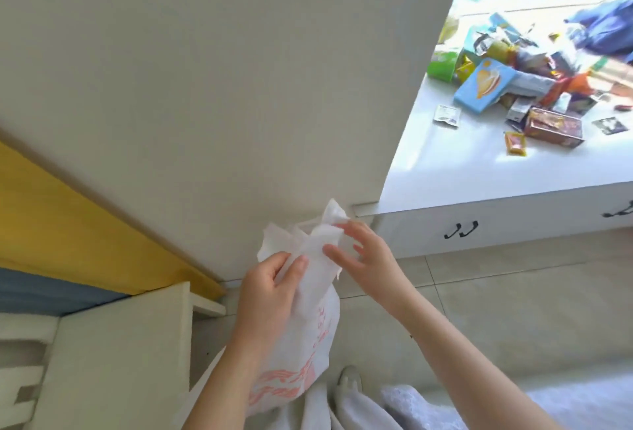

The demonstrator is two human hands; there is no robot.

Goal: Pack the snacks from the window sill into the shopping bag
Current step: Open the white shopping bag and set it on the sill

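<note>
At the left edge of the frame, a flat yellow board runs on a slant, with a blue strip under it. Below them sits a cream wooden frame. A plain white wall fills the upper left and the middle.

In the bottom middle, a thin white shopping bag with orange-red marks hangs in the air in front of the wall, above the floor. It is well apart from the window sill. The left hand grips the bag near its top, with the thumb and fingers curled round a fold. Just to the right, the right hand pinches the top flap of the bag between the thumb and first finger, and its other fingers are spread out. Both bare arms come up from the bottom edge. What is inside the bag cannot be seen.

Under the bag, a pale shoe stands on the grey tiled floor.

Further right, white drawers with black handles sit under the white window sill. In the upper right of the frame, a heap of snacks lies on the sill in bright light. At its left is a green tub. Next comes a blue box with an orange picture, then a small white packet lying alone near it. A small orange packet lies just beside a brown box. A dark blue bundle at the far right is too blurred to tell.
</note>
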